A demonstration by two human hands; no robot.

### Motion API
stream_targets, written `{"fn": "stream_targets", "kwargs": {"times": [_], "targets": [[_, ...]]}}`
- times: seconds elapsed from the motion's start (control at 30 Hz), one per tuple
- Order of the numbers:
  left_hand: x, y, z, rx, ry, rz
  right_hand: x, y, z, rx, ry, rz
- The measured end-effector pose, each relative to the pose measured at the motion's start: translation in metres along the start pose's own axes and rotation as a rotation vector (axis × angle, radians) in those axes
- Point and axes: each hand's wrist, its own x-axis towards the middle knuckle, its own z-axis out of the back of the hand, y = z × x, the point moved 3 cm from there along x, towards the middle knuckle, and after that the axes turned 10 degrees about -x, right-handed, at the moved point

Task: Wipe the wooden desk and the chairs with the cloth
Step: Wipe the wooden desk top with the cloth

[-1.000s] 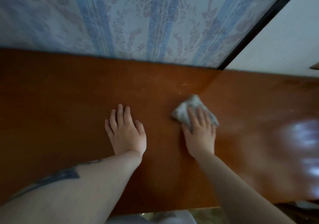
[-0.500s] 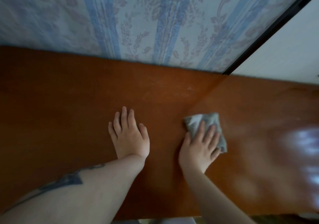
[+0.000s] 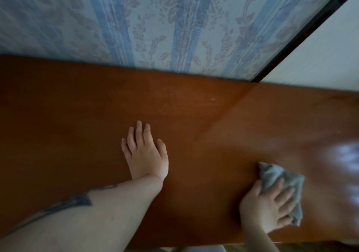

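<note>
The wooden desk [image 3: 81, 116] fills the middle of the view, reddish brown and glossy. My left hand [image 3: 144, 152] lies flat on it, palm down, fingers slightly apart, holding nothing. My right hand [image 3: 267, 207] presses a crumpled grey cloth [image 3: 275, 176] onto the desk near its front edge at the right. The fingers lie spread over the cloth, which sticks out beyond them toward the wall and to the right. No chair is in view.
Blue floral striped wallpaper [image 3: 174, 28] rises directly behind the desk. A dark vertical strip [image 3: 303, 32] divides it from a plain white surface [image 3: 326, 53] at the right. Bright light reflects on the desk's right end [image 3: 345, 154]. The desk's front edge runs along the bottom.
My right hand has slid the cloth from the desk's middle toward the front edge and to the right. My left hand has stayed flat in the same place.
</note>
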Motion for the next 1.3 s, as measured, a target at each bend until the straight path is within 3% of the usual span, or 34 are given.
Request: {"fn": "stream_targets", "kwargs": {"times": [0.07,0.17,0.2,0.23,0.33,0.37,0.4,0.53,0.57,0.7,0.73,0.87,0.93,1.0,1.1,1.17,1.3], "targets": [[0.0,0.0,0.0,0.016,0.007,0.001,-0.029,0.012,-0.01,-0.092,0.008,0.305],[0.0,0.0,0.0,0.014,0.01,0.001,-0.023,0.033,-0.012,-0.213,0.041,1.006],[0.0,0.0,0.0,0.009,0.01,-0.001,-0.006,0.027,-0.007,-0.206,0.014,1.039],[0.0,0.0,-0.001,0.006,0.011,-0.003,0.015,0.014,0.0,-0.188,-0.021,0.915],[0.001,0.001,-0.003,0.02,0.01,-0.007,0.044,-0.046,0.016,-0.029,-0.022,0.075],[0.001,0.001,-0.003,0.024,0.01,-0.007,0.035,-0.054,0.018,-0.021,-0.007,-0.077],[0.001,0.001,-0.004,0.025,0.01,-0.006,0.022,-0.054,0.015,-0.06,0.006,-0.082],[0.001,0.001,-0.003,0.033,0.009,-0.007,-0.01,-0.014,0.001,-0.191,0.035,0.605],[0.001,0.001,-0.003,0.034,0.012,-0.006,-0.005,-0.004,0.001,-0.194,0.045,0.693],[0.001,0.0,-0.001,0.028,0.012,-0.003,0.005,0.021,0.002,-0.181,0.072,0.453],[0.001,-0.001,-0.001,0.03,0.013,-0.003,-0.01,0.033,-0.001,-0.227,0.072,0.517],[0.002,0.002,0.002,-0.027,-0.032,0.01,-0.083,0.081,-0.021,-0.338,0.258,1.327],[0.004,0.003,0.003,-0.068,-0.051,-0.001,-0.077,0.112,-0.02,-0.391,0.276,1.538],[0.002,0.004,0.005,-0.12,-0.06,-0.012,-0.047,0.138,-0.02,-0.423,0.227,1.505],[-0.003,0.005,0.009,-0.225,-0.107,0.026,-0.002,0.142,-0.014,-0.26,0.147,1.026],[-0.004,0.005,0.009,-0.238,-0.159,0.08,-0.013,0.13,-0.017,-0.273,0.099,1.053],[0.0,0.005,0.008,-0.068,-0.2,0.144,-0.056,0.154,-0.02,-0.447,0.242,1.844]]}}
